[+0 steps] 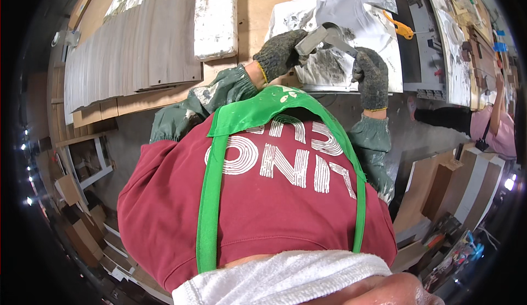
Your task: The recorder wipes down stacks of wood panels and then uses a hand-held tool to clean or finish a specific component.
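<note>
My left hand (280, 54), in a dark knitted glove with a yellow cuff, is closed on one end of a grey, flat-sided piece (312, 40). From its upper end a grey band curves over toward my right hand (372, 75), gloved alike, whose fingers are closed at the band's far end. I cannot make out whether it is one bent strip or two parts. Both hands are over a white sheet (387, 66) with black smudges, spread on the table. Left of my left hand stands a smudged white wrapped block (216, 25), next to fanned-out grey wood-grain panels (137, 47).
An orange-handled tool (402, 29) lies at the sheet's right edge. Past it runs a metal frame (422, 41) beside another cluttered bench (455, 58). A person in a pink top (498, 126) is at the far right. Boards (455, 190) stand behind me on the right.
</note>
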`<state>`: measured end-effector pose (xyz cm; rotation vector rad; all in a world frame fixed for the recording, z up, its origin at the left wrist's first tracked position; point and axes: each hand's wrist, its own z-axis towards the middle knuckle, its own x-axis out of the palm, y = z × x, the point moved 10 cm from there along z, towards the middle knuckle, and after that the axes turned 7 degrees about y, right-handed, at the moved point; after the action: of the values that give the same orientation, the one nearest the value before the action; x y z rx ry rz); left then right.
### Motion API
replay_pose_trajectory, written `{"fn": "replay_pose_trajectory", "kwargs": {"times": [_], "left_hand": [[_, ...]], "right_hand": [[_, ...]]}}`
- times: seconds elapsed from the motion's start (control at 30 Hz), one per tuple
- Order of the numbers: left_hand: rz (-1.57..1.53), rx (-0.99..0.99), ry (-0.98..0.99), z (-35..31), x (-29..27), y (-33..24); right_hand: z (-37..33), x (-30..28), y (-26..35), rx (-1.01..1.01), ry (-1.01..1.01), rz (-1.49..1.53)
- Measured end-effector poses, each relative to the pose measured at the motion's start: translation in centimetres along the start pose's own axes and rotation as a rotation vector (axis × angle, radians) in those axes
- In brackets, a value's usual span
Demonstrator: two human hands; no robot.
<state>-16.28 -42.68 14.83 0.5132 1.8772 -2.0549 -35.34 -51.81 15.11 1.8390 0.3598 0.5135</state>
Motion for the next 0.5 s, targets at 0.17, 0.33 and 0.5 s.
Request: {"fn": "replay_pose_trajectory", "kwargs": {"times": [0.17,0.33,0.5], "left_hand": [[-0.044,-0.048,-0.044,0.0,0.2,0.4],[-0.196,0.028,-0.107,-0.3,0.0,1.4],[0.083,0.047,-0.119,-0.8,-0.7,0.7]], "right_hand": [[-0.8,4.6,3.6,-0.063,0.208,-0.395],[-0.5,6.6,6.4,-0.495,0.255,-0.772],[0.7,4.3,6.7,-0.396,0.152,-0.756]]}}
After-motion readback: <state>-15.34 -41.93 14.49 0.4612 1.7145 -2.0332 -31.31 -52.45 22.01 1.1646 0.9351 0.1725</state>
